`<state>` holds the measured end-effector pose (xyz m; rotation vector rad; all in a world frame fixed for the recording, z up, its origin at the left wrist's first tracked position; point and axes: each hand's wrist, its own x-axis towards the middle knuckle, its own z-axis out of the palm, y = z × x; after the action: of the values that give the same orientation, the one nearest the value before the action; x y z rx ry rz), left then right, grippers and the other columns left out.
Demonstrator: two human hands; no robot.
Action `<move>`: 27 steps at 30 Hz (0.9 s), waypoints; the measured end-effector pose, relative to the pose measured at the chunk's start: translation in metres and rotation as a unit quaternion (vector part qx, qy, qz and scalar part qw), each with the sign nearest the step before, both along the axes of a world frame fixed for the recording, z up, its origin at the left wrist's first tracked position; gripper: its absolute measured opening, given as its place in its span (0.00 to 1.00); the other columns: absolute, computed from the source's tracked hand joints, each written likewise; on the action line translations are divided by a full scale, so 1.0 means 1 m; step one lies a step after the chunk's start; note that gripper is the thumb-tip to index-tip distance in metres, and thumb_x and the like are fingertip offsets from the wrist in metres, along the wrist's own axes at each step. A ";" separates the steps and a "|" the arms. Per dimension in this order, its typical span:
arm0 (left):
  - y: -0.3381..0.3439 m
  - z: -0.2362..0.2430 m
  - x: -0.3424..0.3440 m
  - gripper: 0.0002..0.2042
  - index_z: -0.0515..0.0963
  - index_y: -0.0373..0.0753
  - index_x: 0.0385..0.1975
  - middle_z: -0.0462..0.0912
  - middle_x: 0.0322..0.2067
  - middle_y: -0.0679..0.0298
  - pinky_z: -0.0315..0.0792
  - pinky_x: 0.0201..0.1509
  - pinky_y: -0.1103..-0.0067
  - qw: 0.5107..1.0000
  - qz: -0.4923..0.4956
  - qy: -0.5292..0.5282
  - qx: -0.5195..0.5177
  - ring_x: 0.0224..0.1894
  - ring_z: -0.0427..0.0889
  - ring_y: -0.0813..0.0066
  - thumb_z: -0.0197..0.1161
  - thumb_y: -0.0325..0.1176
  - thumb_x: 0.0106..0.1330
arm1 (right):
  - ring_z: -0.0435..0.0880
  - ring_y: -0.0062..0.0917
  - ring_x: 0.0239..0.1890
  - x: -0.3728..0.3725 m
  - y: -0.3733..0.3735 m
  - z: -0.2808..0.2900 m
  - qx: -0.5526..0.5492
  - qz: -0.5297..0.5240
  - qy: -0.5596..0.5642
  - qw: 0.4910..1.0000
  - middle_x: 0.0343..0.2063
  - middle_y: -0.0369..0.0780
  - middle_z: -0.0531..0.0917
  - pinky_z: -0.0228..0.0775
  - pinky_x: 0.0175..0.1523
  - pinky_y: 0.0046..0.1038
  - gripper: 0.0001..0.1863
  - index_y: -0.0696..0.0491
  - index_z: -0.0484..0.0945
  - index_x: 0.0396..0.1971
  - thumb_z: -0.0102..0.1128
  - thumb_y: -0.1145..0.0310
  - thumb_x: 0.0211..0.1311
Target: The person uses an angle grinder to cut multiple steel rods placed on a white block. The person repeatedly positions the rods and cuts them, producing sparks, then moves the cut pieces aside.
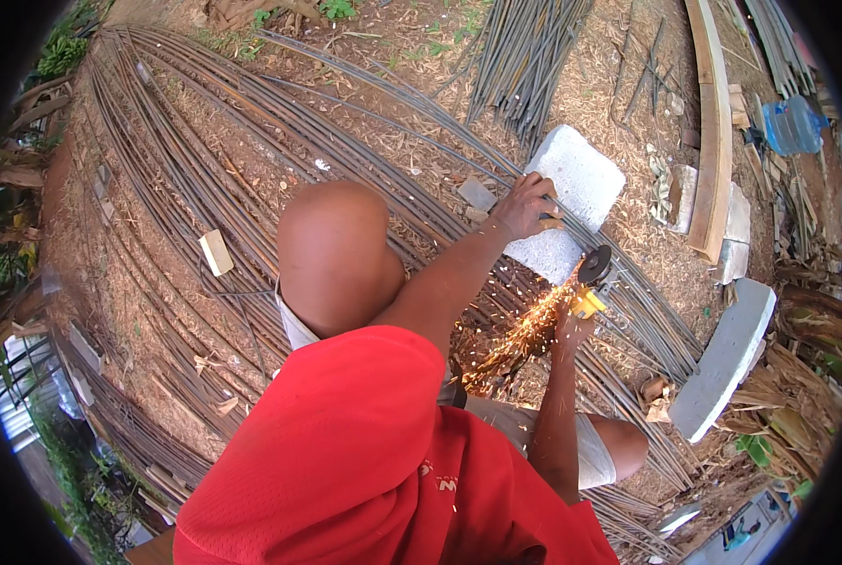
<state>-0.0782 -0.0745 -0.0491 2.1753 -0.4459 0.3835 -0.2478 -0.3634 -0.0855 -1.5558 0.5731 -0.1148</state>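
My left hand [528, 205] is closed around a few thin steel rods [585, 233], which cross a pale concrete block [583, 174]. A small bit of blue shows by its fingers, too small to make out. My right hand [572, 325] grips a yellow angle grinder [588, 302], partly hidden by the fingers. The grinder's dark disc [595, 265] is against or very close to the rods, just right of the block. Orange sparks [526, 334] spray from there toward the lower left, past my right hand and between my legs.
Long steel rods [251, 141] spread over the ground at left, with a bundle of short rods [526, 71] at the top. A wooden beam [710, 141], a grey slab [725, 360] and a blue water bottle [793, 125] lie at right. A small cream block [216, 252] rests on the rods.
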 end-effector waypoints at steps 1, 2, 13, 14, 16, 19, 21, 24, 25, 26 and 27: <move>-0.001 0.000 0.000 0.15 0.96 0.49 0.37 0.82 0.47 0.69 0.68 0.72 0.61 1.000 0.001 -0.001 -0.001 0.59 0.76 0.62 0.83 0.52 0.60 | 0.81 0.19 0.35 0.000 0.002 0.002 -0.096 0.003 0.048 0.994 0.36 0.34 0.85 0.77 0.42 0.25 0.21 0.58 0.82 0.51 0.78 0.76 0.59; -0.001 0.000 0.000 0.15 0.96 0.49 0.37 0.81 0.47 0.69 0.68 0.72 0.61 1.000 0.000 0.012 0.004 0.59 0.76 0.62 0.83 0.52 0.60 | 0.82 0.19 0.35 0.000 0.003 0.002 -0.116 0.012 0.034 0.993 0.36 0.34 0.85 0.77 0.42 0.26 0.21 0.58 0.81 0.52 0.78 0.76 0.59; 0.001 0.002 0.000 0.16 0.96 0.49 0.39 0.82 0.47 0.69 0.67 0.73 0.62 1.000 -0.010 0.023 -0.004 0.60 0.75 0.63 0.82 0.52 0.61 | 0.85 0.23 0.35 -0.003 -0.021 -0.023 0.035 0.001 0.017 0.999 0.46 0.39 0.87 0.80 0.38 0.26 0.18 0.58 0.79 0.59 0.69 0.68 0.75; 0.001 0.002 0.000 0.15 0.96 0.49 0.39 0.82 0.47 0.69 0.67 0.73 0.62 0.999 -0.010 0.035 0.007 0.60 0.75 0.63 0.82 0.52 0.61 | 0.85 0.23 0.34 -0.002 -0.020 -0.023 0.051 0.041 -0.045 0.997 0.45 0.39 0.87 0.80 0.37 0.26 0.17 0.58 0.79 0.58 0.68 0.68 0.76; 0.000 0.001 0.000 0.15 0.96 0.49 0.38 0.82 0.48 0.69 0.67 0.73 0.62 1.000 -0.009 0.017 0.003 0.60 0.75 0.64 0.82 0.53 0.61 | 0.85 0.24 0.34 -0.003 -0.018 -0.021 0.015 0.023 -0.032 0.999 0.44 0.39 0.87 0.80 0.36 0.27 0.15 0.58 0.80 0.58 0.67 0.70 0.76; 0.000 -0.001 0.001 0.15 0.96 0.50 0.38 0.82 0.48 0.69 0.67 0.73 0.63 1.000 -0.004 0.010 0.011 0.61 0.75 0.64 0.82 0.53 0.61 | 0.86 0.25 0.35 -0.004 -0.017 -0.020 -0.284 0.062 0.111 0.951 0.42 0.39 0.87 0.80 0.35 0.28 0.15 0.58 0.80 0.58 0.67 0.72 0.75; -0.001 -0.001 0.000 0.15 0.96 0.50 0.38 0.81 0.48 0.70 0.67 0.73 0.63 1.000 0.001 0.009 0.013 0.61 0.75 0.64 0.82 0.53 0.61 | 0.86 0.25 0.37 -0.004 -0.019 -0.022 -0.087 -0.012 0.102 0.991 0.41 0.39 0.89 0.79 0.44 0.30 0.20 0.61 0.82 0.54 0.74 0.78 0.61; -0.001 -0.001 0.001 0.14 0.96 0.51 0.37 0.81 0.48 0.70 0.67 0.72 0.63 1.000 0.001 0.018 0.011 0.60 0.75 0.64 0.83 0.52 0.60 | 0.86 0.22 0.38 -0.004 -0.021 -0.029 -0.066 0.000 0.030 0.997 0.41 0.36 0.90 0.79 0.42 0.28 0.19 0.60 0.83 0.52 0.77 0.80 0.62; -0.001 0.000 0.001 0.14 0.96 0.51 0.37 0.81 0.48 0.70 0.67 0.72 0.63 1.000 -0.002 0.020 0.011 0.60 0.75 0.64 0.83 0.52 0.60 | 0.87 0.22 0.38 -0.005 -0.021 -0.029 -0.065 0.003 0.006 0.998 0.40 0.36 0.89 0.79 0.42 0.28 0.18 0.60 0.83 0.52 0.77 0.80 0.63; 0.000 0.000 0.001 0.14 0.96 0.51 0.37 0.81 0.48 0.70 0.67 0.72 0.62 0.999 -0.007 0.034 0.019 0.60 0.75 0.64 0.83 0.52 0.59 | 0.87 0.22 0.38 -0.005 -0.018 -0.029 -0.066 -0.017 0.011 0.998 0.40 0.36 0.89 0.79 0.42 0.28 0.17 0.60 0.83 0.52 0.77 0.79 0.65; 0.000 0.000 0.001 0.14 0.95 0.51 0.37 0.81 0.48 0.70 0.67 0.72 0.62 1.000 -0.005 0.016 0.009 0.60 0.75 0.64 0.83 0.52 0.59 | 0.87 0.22 0.38 -0.005 -0.014 -0.028 -0.066 -0.041 0.021 0.997 0.40 0.36 0.89 0.79 0.42 0.29 0.17 0.60 0.83 0.52 0.77 0.78 0.66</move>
<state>-0.0776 -0.0749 -0.0493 2.1931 -0.4442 0.3395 -0.2530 -0.3777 -0.1131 -1.6661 0.6731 -0.1853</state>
